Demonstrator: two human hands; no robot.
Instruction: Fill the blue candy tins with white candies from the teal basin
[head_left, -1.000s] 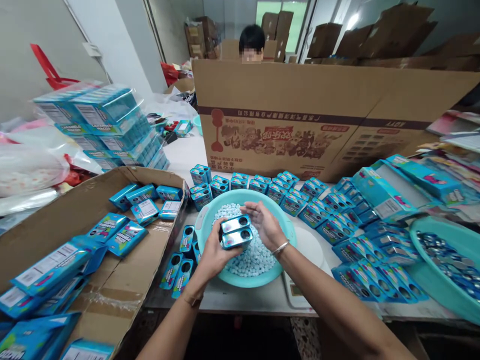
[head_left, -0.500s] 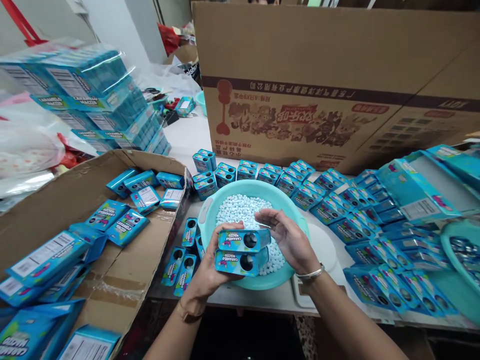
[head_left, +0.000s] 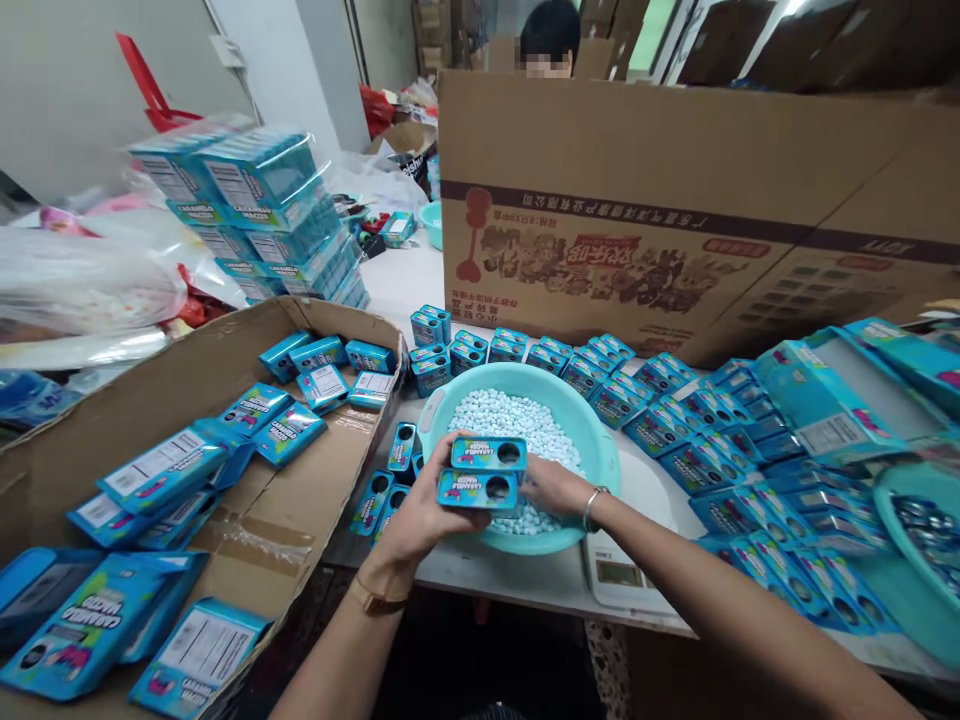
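My left hand point(head_left: 424, 510) is closed around two small blue candy boxes point(head_left: 487, 455), stacked one above the other, each with a round dark window at its right end. They are held over a turquoise basin point(head_left: 604, 440) of small pale blue candies point(head_left: 540, 410). My right hand point(head_left: 559, 487) is low over the candies, just right of the boxes. Its fingertips are hidden behind the boxes, so what it holds, if anything, does not show. Rows of similar boxes point(head_left: 615, 395) stand around the basin's far and right sides.
A cardboard carton point(head_left: 300, 540) with scattered blue packs is at left. Wrapped box stacks point(head_left: 262, 200) stand behind it. A large printed carton point(head_left: 637, 150) walls off the back, with a person's head point(head_left: 551, 40) beyond. A white scale point(head_left: 622, 575) sits partly under the basin.
My right hand has moved left and down, from open beside the boxes to behind them. My left hand still holds both boxes. The view has tilted up and shifted left.
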